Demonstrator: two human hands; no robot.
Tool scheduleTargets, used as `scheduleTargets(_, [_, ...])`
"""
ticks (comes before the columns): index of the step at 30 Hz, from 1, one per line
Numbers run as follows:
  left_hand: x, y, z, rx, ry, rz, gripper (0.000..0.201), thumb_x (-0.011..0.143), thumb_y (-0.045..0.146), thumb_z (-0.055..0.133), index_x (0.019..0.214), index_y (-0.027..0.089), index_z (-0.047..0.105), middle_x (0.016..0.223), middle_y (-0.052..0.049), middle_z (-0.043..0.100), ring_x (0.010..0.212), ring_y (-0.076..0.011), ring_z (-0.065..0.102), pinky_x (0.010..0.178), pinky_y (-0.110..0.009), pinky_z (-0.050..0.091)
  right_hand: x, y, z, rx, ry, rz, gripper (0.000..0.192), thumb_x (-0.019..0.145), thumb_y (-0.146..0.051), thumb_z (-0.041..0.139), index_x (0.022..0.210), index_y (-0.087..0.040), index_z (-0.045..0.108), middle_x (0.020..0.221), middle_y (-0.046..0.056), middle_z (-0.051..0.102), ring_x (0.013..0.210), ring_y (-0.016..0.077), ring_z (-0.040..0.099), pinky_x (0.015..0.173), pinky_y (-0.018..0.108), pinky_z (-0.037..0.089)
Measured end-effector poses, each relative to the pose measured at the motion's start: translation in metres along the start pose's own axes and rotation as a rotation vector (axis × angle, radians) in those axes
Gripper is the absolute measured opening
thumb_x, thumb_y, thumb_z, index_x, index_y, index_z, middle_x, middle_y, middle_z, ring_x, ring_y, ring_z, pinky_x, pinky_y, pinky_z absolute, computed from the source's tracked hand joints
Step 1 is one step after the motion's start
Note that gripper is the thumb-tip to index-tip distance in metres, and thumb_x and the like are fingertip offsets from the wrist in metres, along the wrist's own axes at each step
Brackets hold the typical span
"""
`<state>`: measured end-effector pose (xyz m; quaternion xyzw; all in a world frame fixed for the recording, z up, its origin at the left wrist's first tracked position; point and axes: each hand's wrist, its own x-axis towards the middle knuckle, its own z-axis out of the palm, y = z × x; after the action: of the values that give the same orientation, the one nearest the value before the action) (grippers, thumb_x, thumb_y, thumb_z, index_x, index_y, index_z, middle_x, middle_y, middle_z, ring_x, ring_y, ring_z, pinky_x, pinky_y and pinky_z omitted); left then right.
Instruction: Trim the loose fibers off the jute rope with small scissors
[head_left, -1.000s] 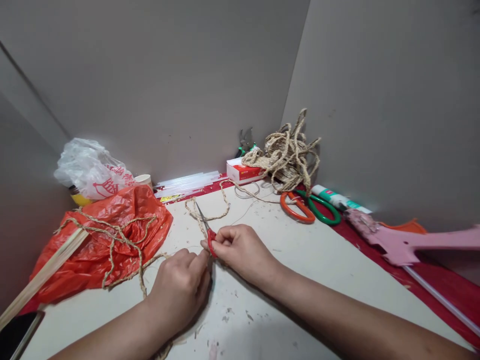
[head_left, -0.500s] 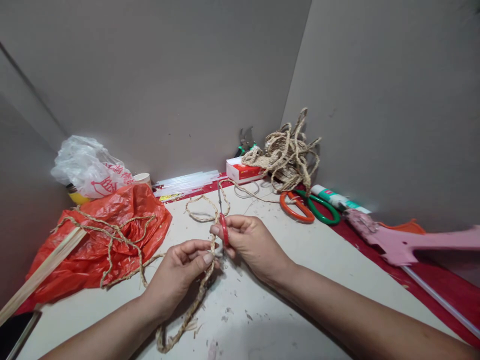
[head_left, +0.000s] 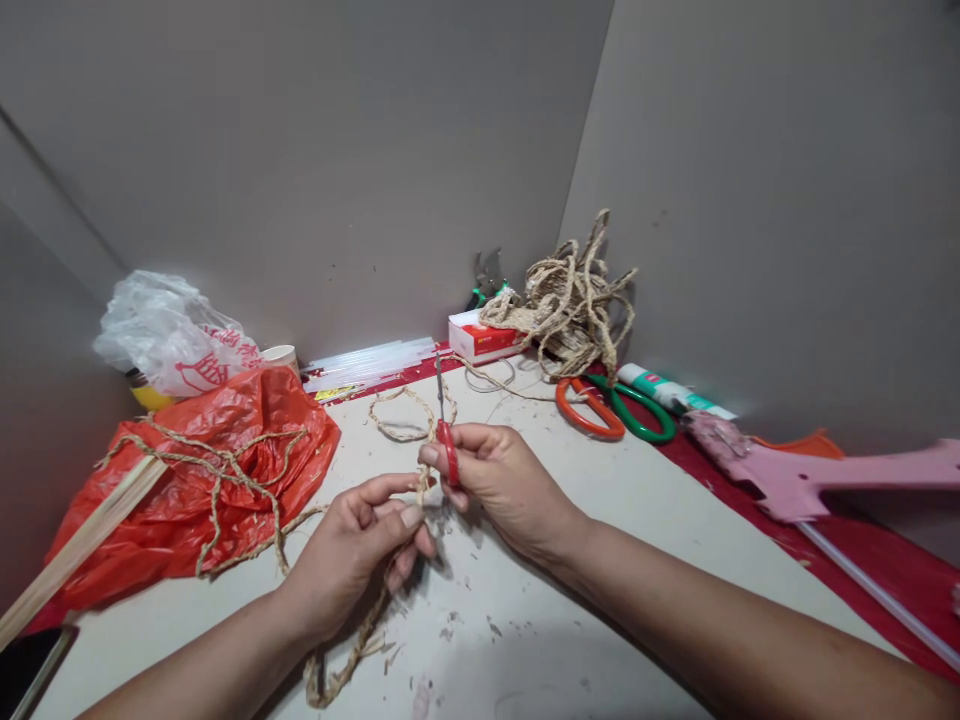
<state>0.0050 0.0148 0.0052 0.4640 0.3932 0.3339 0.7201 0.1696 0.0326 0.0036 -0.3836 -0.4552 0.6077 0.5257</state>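
Between my hands runs a braided straw cord [head_left: 352,652], one part looping down to the table's near side and another curling on the table beyond. My left hand [head_left: 367,545] pinches the cord between thumb and fingers. In my right hand [head_left: 491,480] are small scissors [head_left: 448,440] with red handles, blades together and pointing up and away. The thumb and fingertips of that hand also come right against the cord; whether they grip it I cannot tell. More cord lies across the red plastic bag [head_left: 292,470] at the left.
A tangled heap of cord [head_left: 570,300] stands by a red-and-white box [head_left: 487,338] at the back. Orange-and-green-handled scissors [head_left: 641,412] lie at right, near a pink glue gun [head_left: 795,475]. Clear glue sticks [head_left: 367,362], a white plastic bag [head_left: 180,335] and a wooden strip [head_left: 82,540] occupy the left.
My left hand has turned slightly, its lower fingers now extending below the cord. The near loop of cord has shifted a little left. The scissors stay in my right hand.
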Motion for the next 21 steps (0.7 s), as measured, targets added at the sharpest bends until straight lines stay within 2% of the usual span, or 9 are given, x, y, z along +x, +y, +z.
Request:
scheduleTargets(5, [-0.002,0.001,-0.001,0.024,-0.004,-0.024,0.03,0.078,0.027,0.064,0.104,0.012,0.063,0.056,-0.001,0.059,0.037,-0.0007,0.026,0.039,-0.019,0.013,0.003,0.003,-0.003,-0.007,0.006,0.029,0.028,0.066,-0.04,0.07,0.062,-0.015,0.056,0.04,-0.006,0.047,0.038,0.0046,0.035,0.039,0.019,0.022])
scheduleTargets(9, [0.001,0.0,-0.004,-0.06,0.046,-0.039,0.028,0.077,0.026,0.064,0.102,0.014,0.063,0.056,0.0,0.058,0.037,-0.0005,0.025,0.039,-0.018,0.013,0.009,0.004,-0.008,-0.103,0.004,0.078,0.032,0.067,-0.045,0.067,0.061,-0.017,0.053,0.039,-0.007,0.044,0.035,0.0051,0.031,0.038,0.02,0.019])
scheduleTargets(12, [0.006,0.001,-0.009,-0.105,0.113,0.001,0.026,0.076,0.026,0.065,0.099,0.014,0.062,0.057,0.001,0.059,0.037,-0.0007,0.026,0.038,-0.016,0.015,0.01,0.002,-0.014,-0.264,0.045,-0.016,0.035,0.072,-0.047,0.061,0.057,-0.02,0.045,0.04,-0.007,0.041,0.036,0.0065,0.031,0.039,0.022,0.023])
scheduleTargets(15, [0.011,0.004,-0.015,-0.116,0.208,0.068,0.025,0.075,0.025,0.066,0.097,0.014,0.061,0.058,0.001,0.059,0.039,-0.0012,0.029,0.037,-0.015,0.019,0.006,0.0,-0.017,-0.643,0.066,-0.207,0.036,0.075,-0.041,0.056,0.051,-0.02,0.038,0.044,-0.006,0.039,0.043,0.0074,0.033,0.045,0.023,0.026])
scheduleTargets(19, [0.015,0.005,-0.019,-0.107,0.285,0.128,0.025,0.073,0.027,0.068,0.094,0.014,0.061,0.059,0.002,0.059,0.04,-0.0024,0.035,0.036,-0.014,0.025,-0.004,-0.004,-0.015,-1.344,-0.02,-0.442,0.024,0.074,-0.038,0.053,0.059,-0.018,0.053,0.052,-0.001,0.053,0.05,0.0112,0.043,0.054,0.026,0.027])
scheduleTargets(21, [0.016,0.004,-0.019,-0.095,0.298,0.15,0.025,0.073,0.027,0.068,0.093,0.014,0.061,0.059,0.001,0.06,0.041,-0.0029,0.037,0.036,-0.014,0.029,-0.008,-0.006,-0.012,-1.56,-0.059,-0.511,0.026,0.073,-0.041,0.053,0.068,-0.017,0.059,0.06,0.003,0.062,0.056,0.015,0.051,0.06,0.029,0.03])
